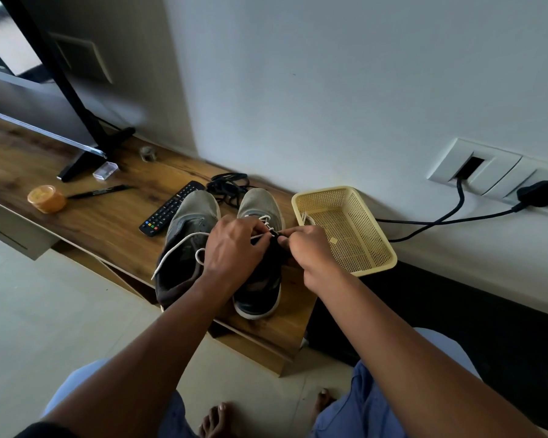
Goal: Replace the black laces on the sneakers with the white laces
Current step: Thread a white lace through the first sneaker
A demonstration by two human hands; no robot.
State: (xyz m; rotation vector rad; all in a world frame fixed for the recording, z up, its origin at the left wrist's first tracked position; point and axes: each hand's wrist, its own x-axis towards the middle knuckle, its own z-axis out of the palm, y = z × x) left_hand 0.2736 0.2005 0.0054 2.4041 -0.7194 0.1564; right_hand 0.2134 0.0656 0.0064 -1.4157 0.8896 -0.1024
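Your left hand and right hand pinch the white lace (taut between them) over the right sneaker, near the table's front edge.

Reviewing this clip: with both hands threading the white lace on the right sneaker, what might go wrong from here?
1. The left hand and right hand cover the eyelets of the right sneaker, so the white lace might skip or miss one.
2. The lace's loose end trails over the left sneaker toward the shelf edge; a tug may snag it.
3. The left sneaker's heel overhangs the edge and could be nudged off.
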